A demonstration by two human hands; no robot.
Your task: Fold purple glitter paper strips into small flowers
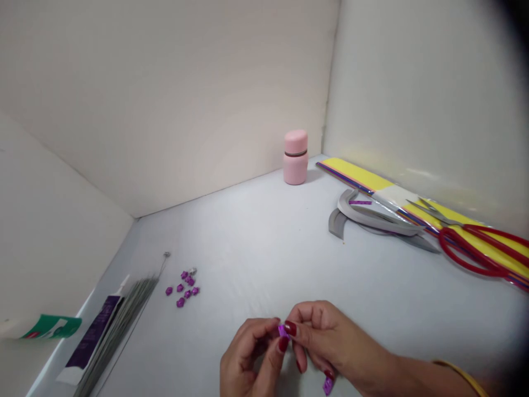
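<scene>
White walls meet in a corner at upper centre, above a pale blue-grey work surface. Far left edge: a white tube with a green label, lying partly out of frame. Lower left: a tube with a purple label, with a bundle of thin grey wire stems lying against it. One loose stem with a small silver tip reaches up from the bundle. Just right of that, a loose cluster of small purple flower-shaped pieces lies on the surface, with a small silver bit at its upper edge.

Bottom centre: left hand and right hand, nails painted dark red, meet over the surface. Fingertips of both close on a small purple piece, pinching it between them. A second purple piece sits at the bottom edge under the right hand, against its lower fingers; cannot tell whether it is held. Yellow bangle on the right wrist.

Back corner: pink lidded jar, upright. Right side: curved grey strips with a short purple strip on them, beside a long stack of yellow paper strips. Red-handled scissors lie on the stack, far right.
</scene>
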